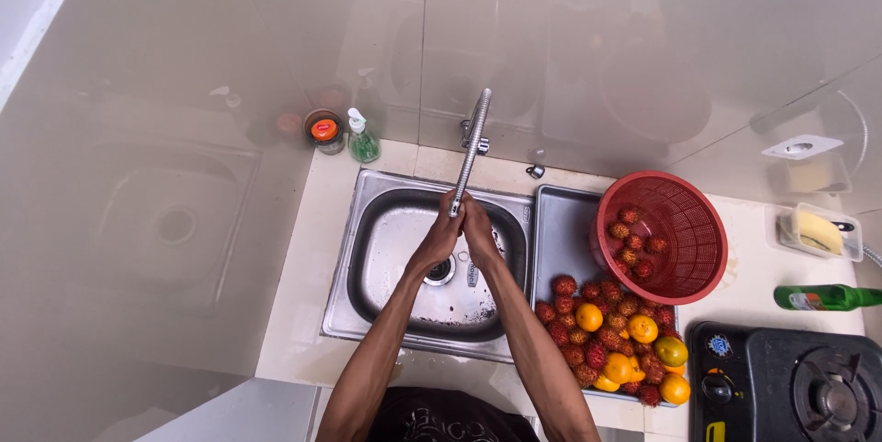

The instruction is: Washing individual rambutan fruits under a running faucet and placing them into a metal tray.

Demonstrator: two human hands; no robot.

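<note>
My left hand (441, 232) and my right hand (479, 227) are pressed together over the steel sink basin (386, 249), right under the tip of the long metal tap (470, 150). Both hands look closed against each other. Whether something lies between them is hidden. The drain (442, 271) sits just below the hands.
A pile of red rambutans and oranges (611, 341) lies on the draining board (560, 240); a tilted red basket (675, 235) holds more rambutans. A soap bottle (363, 139) and jar (324, 130) stand at back left. A gas stove (790, 387), green bottle (822, 296) and sponge box (818, 231) are at right.
</note>
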